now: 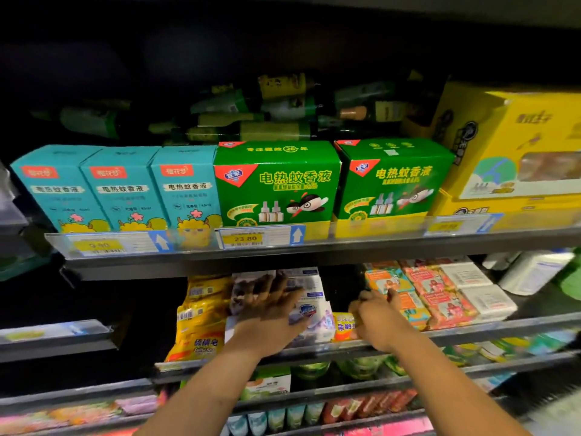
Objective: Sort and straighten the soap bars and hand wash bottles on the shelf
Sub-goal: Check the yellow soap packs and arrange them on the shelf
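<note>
Both my hands reach into the middle shelf (pixel 471 333), which holds soap bars. My left hand (pixel 270 313) lies spread, fingers straight, on a stack of white and purple soap packs (pixel 317 316). My right hand (pixel 374 319) has curled fingers around a small yellow soap pack (pixel 342 327) at the shelf's front edge. To the left stands a pile of yellow sulfur soap packs (pixel 201 313). On the right lie rows of orange and pink soap boxes (pixel 424 294) and white soap bars (pixel 481 294).
The shelf above carries teal boxes (pixel 122 190), green mosquito liquid boxes (pixel 276 184) and a big yellow carton (pixel 515 146), with green bottles (pixel 251 118) lying behind. White bottles (pixel 534 272) stand at the far right. Lower shelves hold more packets and tubes.
</note>
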